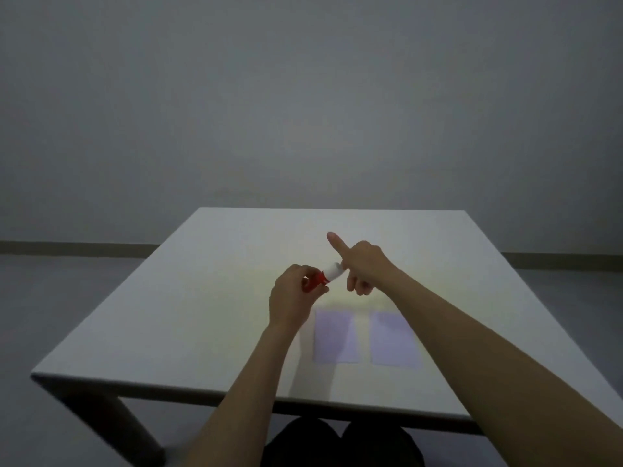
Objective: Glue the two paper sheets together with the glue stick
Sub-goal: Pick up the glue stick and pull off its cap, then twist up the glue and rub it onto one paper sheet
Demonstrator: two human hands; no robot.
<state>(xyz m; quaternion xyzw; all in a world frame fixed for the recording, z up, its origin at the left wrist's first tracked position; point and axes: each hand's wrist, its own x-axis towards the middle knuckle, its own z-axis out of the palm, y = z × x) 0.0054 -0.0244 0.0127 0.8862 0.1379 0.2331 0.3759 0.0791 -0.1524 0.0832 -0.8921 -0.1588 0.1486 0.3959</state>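
Observation:
Both hands hold a glue stick (326, 275) above the middle of the white table (188, 318). Its red end sits in the fingers of my left hand (292, 298). Its white end is pinched by my right hand (362, 264), whose index finger points up and away. Two pale purple paper sheets lie flat side by side near the front edge. The left sheet (335, 337) is just right of my left wrist. My right forearm passes over the top right corner of the right sheet (392, 340). A narrow gap separates the sheets.
The table's front edge runs just beyond my knees (337, 443), with a dark table leg (135, 429) at the front left. A bare grey wall and floor lie behind the table.

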